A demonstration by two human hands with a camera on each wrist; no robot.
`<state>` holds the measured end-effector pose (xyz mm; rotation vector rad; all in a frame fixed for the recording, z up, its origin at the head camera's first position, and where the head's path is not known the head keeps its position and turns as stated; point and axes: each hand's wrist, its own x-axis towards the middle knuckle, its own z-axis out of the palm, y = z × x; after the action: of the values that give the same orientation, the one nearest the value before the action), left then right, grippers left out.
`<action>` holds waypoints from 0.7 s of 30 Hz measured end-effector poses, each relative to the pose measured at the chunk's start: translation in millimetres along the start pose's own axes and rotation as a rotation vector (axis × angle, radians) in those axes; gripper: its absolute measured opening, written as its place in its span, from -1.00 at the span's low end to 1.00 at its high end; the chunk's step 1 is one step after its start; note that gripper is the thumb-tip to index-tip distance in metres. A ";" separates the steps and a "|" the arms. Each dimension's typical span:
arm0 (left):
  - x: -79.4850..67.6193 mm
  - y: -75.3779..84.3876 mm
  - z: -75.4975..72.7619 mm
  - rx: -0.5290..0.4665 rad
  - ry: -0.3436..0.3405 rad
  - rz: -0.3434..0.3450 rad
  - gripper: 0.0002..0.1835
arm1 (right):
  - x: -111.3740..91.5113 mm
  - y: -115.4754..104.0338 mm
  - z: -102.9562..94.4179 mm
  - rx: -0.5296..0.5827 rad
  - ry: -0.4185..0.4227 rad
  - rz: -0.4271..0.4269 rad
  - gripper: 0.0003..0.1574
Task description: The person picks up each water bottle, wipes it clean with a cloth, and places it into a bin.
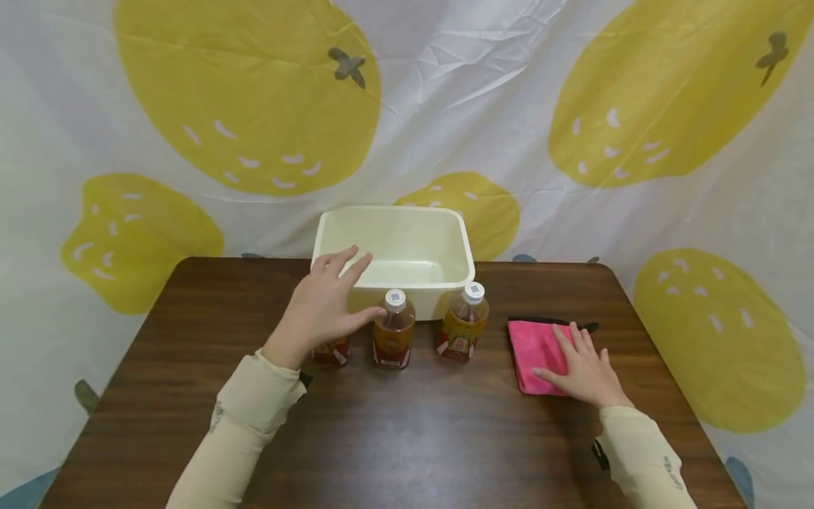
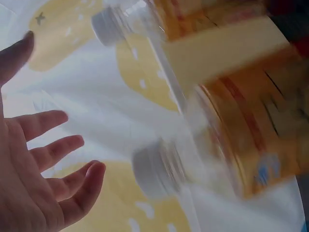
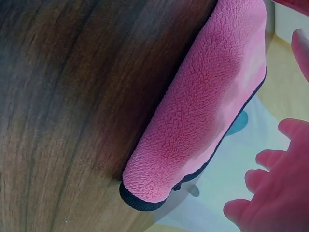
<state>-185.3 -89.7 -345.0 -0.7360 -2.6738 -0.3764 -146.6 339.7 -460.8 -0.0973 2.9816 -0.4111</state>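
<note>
Three bottles, aligned before tub, presumably for reach; left grip splayed, empty; right grip likewise, over pink cloth.

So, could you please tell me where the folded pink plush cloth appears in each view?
Head: the folded pink plush cloth lies right of centre, with the right hand at its right side.
Left wrist: it is not in this picture.
Right wrist: it slants through the middle, from the top edge towards the bottom.
Shared landmark: the white fabric backdrop with yellow fruit print.
</note>
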 end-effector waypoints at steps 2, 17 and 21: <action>5.9 7.3 2.1 -0.017 -0.007 0.019 -0.20 | 0.1 1.6 0.9 0.001 -0.017 0.007 0.25; 45.4 64.3 26.0 -0.228 -0.066 0.161 -0.32 | 6.3 6.0 4.6 0.027 -0.079 0.020 0.26; 52.5 77.7 32.6 -0.253 -0.090 0.165 -0.36 | 8.8 5.7 4.6 0.030 -0.091 0.022 0.26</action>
<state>-194.4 9.1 -341.6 -1.0639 -2.6516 -0.6599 -154.9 343.3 -467.9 -0.0782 2.8836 -0.4360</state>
